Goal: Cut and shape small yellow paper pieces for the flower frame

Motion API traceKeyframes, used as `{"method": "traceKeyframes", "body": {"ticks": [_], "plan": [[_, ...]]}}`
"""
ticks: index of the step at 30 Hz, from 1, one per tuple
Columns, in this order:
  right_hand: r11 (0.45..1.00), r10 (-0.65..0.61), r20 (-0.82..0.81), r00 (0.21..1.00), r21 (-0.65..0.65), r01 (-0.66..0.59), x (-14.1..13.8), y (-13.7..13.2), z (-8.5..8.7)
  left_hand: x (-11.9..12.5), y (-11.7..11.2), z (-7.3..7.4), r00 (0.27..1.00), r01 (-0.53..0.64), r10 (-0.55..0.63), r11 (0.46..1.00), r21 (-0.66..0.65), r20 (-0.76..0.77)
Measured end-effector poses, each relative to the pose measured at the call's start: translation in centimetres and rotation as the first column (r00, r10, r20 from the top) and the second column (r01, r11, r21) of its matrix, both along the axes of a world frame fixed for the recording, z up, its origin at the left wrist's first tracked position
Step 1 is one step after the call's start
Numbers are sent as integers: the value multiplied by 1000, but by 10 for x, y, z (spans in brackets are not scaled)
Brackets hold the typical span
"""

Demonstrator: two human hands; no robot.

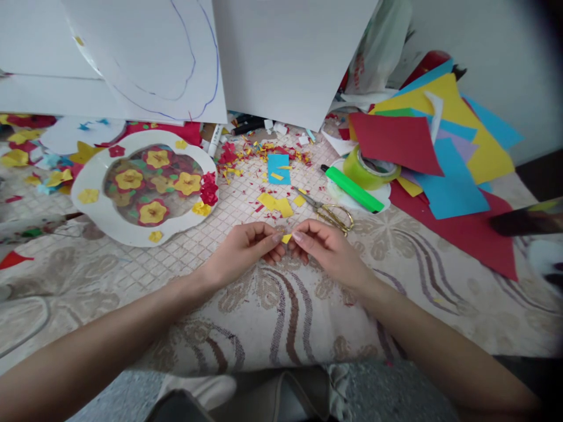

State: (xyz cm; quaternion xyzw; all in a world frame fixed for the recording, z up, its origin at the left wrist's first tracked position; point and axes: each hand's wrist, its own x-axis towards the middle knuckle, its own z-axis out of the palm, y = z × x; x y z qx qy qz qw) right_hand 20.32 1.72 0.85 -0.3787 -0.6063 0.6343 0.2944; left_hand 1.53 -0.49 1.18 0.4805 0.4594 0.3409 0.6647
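My left hand (246,249) and my right hand (323,249) meet over the patterned cloth, fingertips pinched together on a small yellow paper piece (287,238). Most of that piece is hidden by the fingers. Just beyond the hands lie more yellow paper squares (276,204) and a blue paper square (278,168). Gold-handled scissors (329,212) rest on the cloth right behind my right hand.
A white flower-shaped frame (94,208) filled with yellow and red paper flowers lies at left. A green marker (352,189) and tape roll (372,167) sit behind the scissors. Coloured paper sheets (444,158) pile at right; large white boards (285,53) lean at the back.
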Motion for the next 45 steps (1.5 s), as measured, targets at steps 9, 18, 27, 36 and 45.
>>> {"method": "traceKeyframes", "body": {"ticks": [9,18,27,36,45], "plan": [[999,-10,-11,1000,-34,10,3,1,-3,0,1,-4,996,85,-84,996,-13,38],[999,24,45,999,25,-25,1,-1,1,0,0,-6,998,61,-61,998,7,-29],[999,33,43,999,26,-34,0,-2,1,1,-3,-7,994,83,-78,995,63,-77],[999,38,43,998,19,-39,0,-3,0,2,-2,-9,999,36,-35,999,41,-16],[989,73,156,985,117,-92,0,-5,3,1,-2,-9,998,18,-10,992,124,-66]]}}
